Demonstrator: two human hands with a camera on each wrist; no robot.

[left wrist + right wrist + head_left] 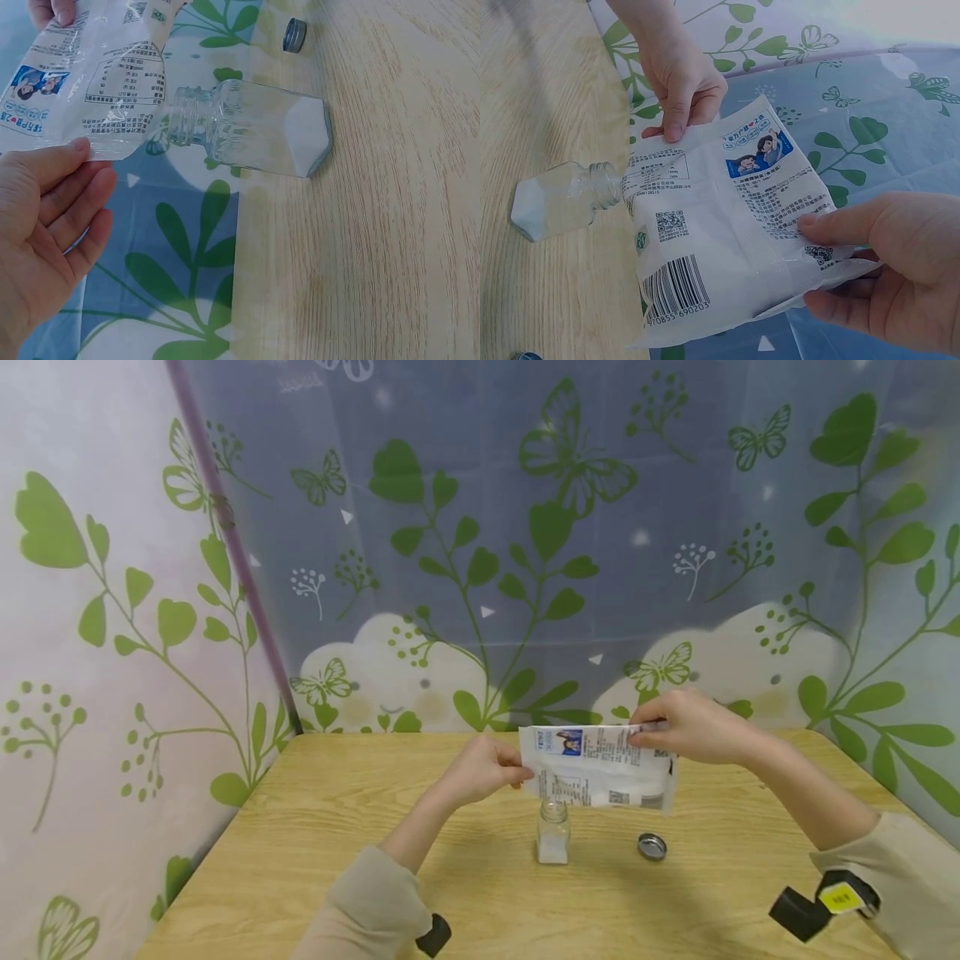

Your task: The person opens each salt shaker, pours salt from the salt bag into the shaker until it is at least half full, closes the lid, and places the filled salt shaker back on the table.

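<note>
Both hands hold a white printed plastic bag (592, 766) sideways above the table. My left hand (480, 770) pinches its left edge between thumb and fingers. At the opposite upper end, my right hand (690, 727) grips the bag, with the thumb on the printed face in the right wrist view. Just below the bag's lower edge stands a clear glass jar (262, 127), upright and uncapped, its mouth close to the bag. White powdery or granular contents (307, 135) cover the jar's bottom. Whether the bag touches the jar's rim, I cannot tell.
A round metal lid (652, 847) lies on the wooden table (337, 843), to the right of the jar. Behind the table hangs a curtain (450, 527) printed with leaves and butterflies, and another printed sheet (112, 610) runs along the left side.
</note>
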